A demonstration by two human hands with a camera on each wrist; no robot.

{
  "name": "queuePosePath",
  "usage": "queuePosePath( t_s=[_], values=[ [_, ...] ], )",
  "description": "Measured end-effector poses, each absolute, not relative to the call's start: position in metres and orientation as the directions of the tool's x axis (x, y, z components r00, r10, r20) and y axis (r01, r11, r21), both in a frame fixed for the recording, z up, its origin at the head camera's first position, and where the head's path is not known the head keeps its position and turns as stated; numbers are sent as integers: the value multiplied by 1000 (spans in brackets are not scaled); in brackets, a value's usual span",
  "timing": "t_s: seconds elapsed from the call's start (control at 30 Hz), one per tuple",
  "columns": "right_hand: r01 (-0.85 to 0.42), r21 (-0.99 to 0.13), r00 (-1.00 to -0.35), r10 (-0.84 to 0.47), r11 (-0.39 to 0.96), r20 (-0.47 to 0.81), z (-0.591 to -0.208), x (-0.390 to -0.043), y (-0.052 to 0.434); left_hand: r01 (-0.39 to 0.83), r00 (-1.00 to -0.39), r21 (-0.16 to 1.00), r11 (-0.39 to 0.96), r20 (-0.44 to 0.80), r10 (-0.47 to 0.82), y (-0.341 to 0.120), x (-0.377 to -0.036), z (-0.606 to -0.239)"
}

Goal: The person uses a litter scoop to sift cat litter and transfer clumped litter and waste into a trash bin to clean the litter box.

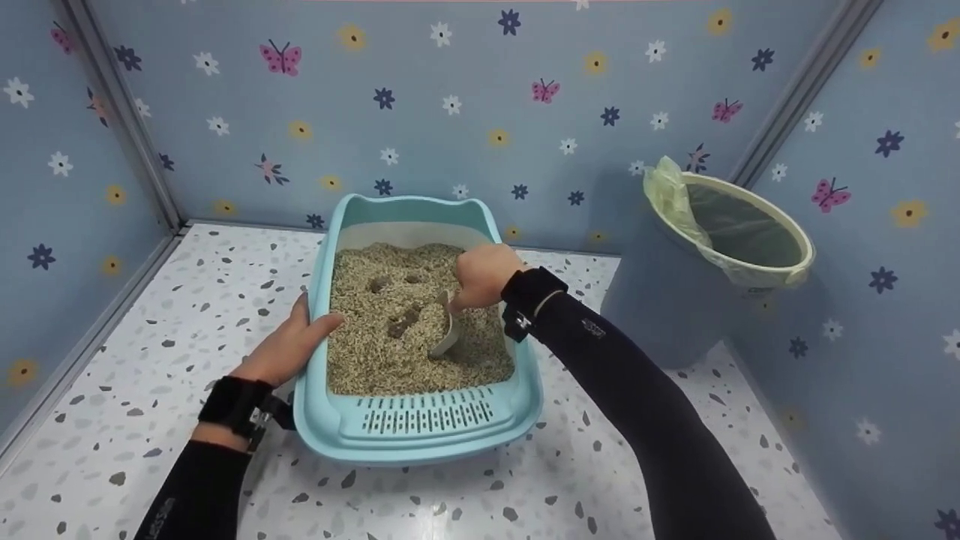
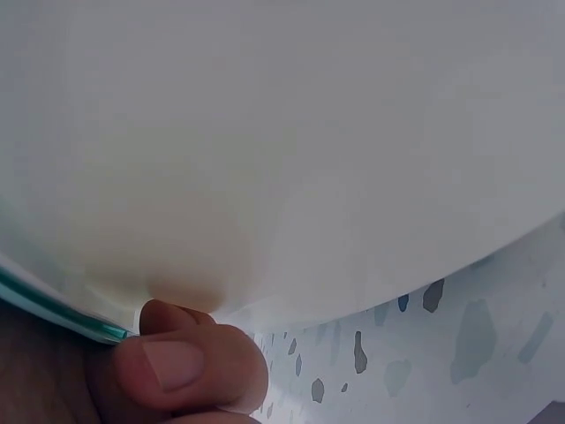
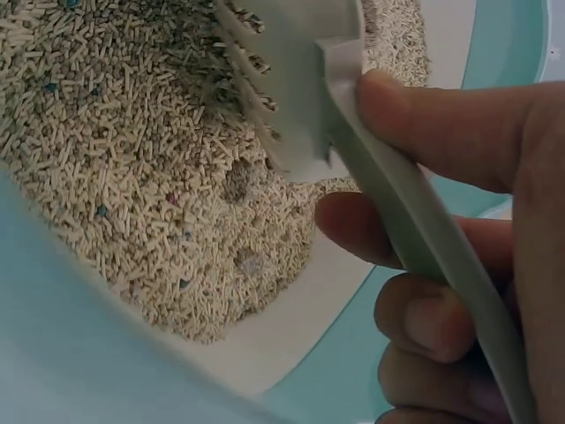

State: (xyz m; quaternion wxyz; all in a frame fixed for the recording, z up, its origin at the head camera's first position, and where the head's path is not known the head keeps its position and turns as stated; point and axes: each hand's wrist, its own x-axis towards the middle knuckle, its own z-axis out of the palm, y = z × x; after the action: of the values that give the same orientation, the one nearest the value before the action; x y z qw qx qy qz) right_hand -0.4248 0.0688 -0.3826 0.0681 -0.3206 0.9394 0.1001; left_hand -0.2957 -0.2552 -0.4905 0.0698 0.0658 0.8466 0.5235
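Note:
A light blue litter box [image 1: 427, 444] stands on the floor, filled with tan pellet litter [image 1: 367, 360]. My left hand [image 1: 289, 345] grips its left rim, thumb over the edge and fingers curled against the pale outer wall, as the left wrist view shows. My right hand [image 1: 487, 274] holds a pale grey-green litter scoop [image 3: 305, 79] by its handle, thumb along the top and fingers wrapped below. The slotted blade is tilted and partly sunk in the litter at the right. Dark clumps [image 1: 403, 322] lie to the left of the scoop, with darker spots farther back.
A tall grey-blue bin [image 1: 652, 307] with a pale green liner [image 1: 667, 195] over its rim stands at the right. Patterned blue wall panels [image 1: 450, 135] enclose the speckled white floor [image 1: 225, 300] at the back and both sides. The box's front ledge is perforated.

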Motion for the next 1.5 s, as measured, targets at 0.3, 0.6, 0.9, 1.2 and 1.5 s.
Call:
queuePosePath(
  t_s=[0.3,0.6,0.9,1.2,1.5],
  values=[
    [-651,-2,-747,-642,759,-171,-407,-427,60,16,-983,888,460,-71,171,-257,-295,-492],
    [-646,-37,-745,-640,763,-188,-429,-427,48,10,-983,890,455,-76,170,-256,-294,-490],
    [-631,-66,-751,-630,773,-199,-437,-425,31,-3,-983,881,473,-90,161,-256,-292,-490],
    [-678,-178,-696,-701,713,-158,-449,-416,28,11,-982,888,460,-78,174,-256,-294,-491],
    [-641,-288,-688,-699,711,-194,-460,-413,25,15,-982,881,473,-77,174,-255,-294,-489]
  ],
)
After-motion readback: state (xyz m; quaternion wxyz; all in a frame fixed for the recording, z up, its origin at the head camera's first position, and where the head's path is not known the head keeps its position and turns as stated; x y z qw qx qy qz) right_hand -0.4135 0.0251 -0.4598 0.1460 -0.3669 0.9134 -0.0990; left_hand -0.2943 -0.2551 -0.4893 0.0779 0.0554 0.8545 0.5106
